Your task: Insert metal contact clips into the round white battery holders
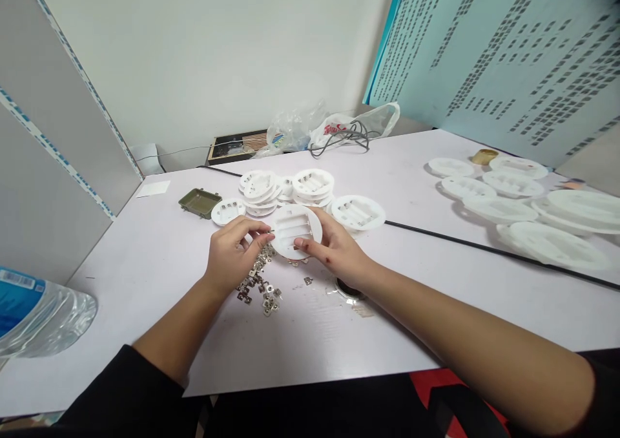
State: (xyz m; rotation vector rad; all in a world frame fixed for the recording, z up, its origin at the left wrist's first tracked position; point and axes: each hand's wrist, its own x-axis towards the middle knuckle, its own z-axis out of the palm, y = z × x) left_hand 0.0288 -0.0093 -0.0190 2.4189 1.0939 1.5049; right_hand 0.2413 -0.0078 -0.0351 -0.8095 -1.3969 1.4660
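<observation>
A round white plastic battery holder (292,221) with long slots is tilted up over the table. My right hand (334,241) grips it by its right side, thumb across the front and fingers behind. At its left edge my left hand (241,247) pinches a small metal piece (271,232), mostly hidden by the fingertips. Below my hands lies a loose pile of small metal battery contacts (264,288), and a single contact (308,281) lies apart to the right. Stacked battery holders (261,196) stand just beyond, with another holder (358,212) to the right.
An olive-green plastic tray (200,202) sits left of the stacks. More white discs (513,186) and a tape roll (484,157) are at the right. A black cable (436,238) crosses the table. Plastic bags (334,128) lie at the back, a water bottle (43,315) at the left.
</observation>
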